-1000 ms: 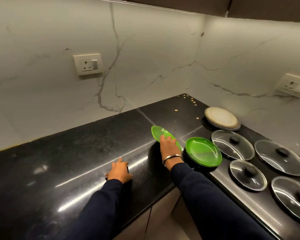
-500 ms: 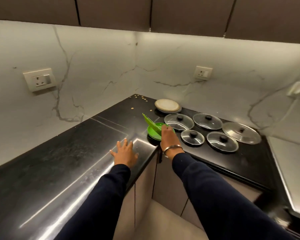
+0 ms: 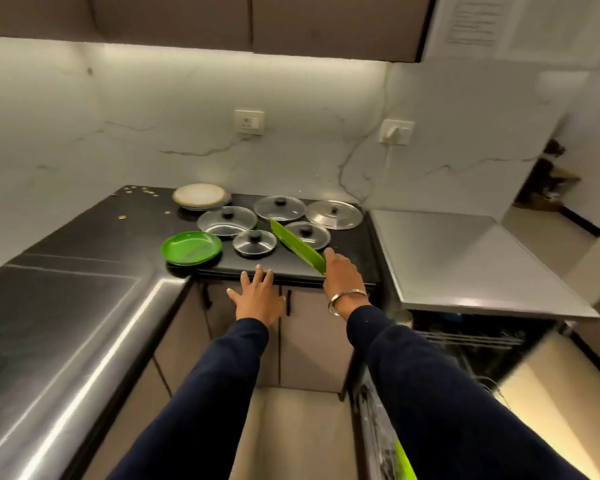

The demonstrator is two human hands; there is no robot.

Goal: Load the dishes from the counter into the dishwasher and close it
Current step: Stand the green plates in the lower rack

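Observation:
My right hand (image 3: 342, 271) grips a green plate (image 3: 297, 245) by its near rim, tilted on edge above the black counter (image 3: 111, 233). A second green plate (image 3: 191, 248) lies flat on the counter to the left. My left hand (image 3: 257, 296) is spread open in front of the counter's front edge, holding nothing. Behind stand several glass pot lids (image 3: 227, 220), a steel lid (image 3: 334, 214) and a stack of cream plates (image 3: 201, 196). The open dishwasher (image 3: 478, 344) is at lower right, its rack partly visible, with something green (image 3: 404, 460) in its lower part.
A steel worktop (image 3: 465, 258) sits above the dishwasher on the right. Another steel surface (image 3: 59, 327) runs along the left. Cabinet doors (image 3: 309, 337) are below the counter. Crumbs (image 3: 142, 192) dot the back corner. A doorway opens at far right.
My view swung right, bringing the dishwasher into sight. My right hand carried the tilted green plate rightward, away from the flat one. My left hand left the counter and hovers at its front edge.

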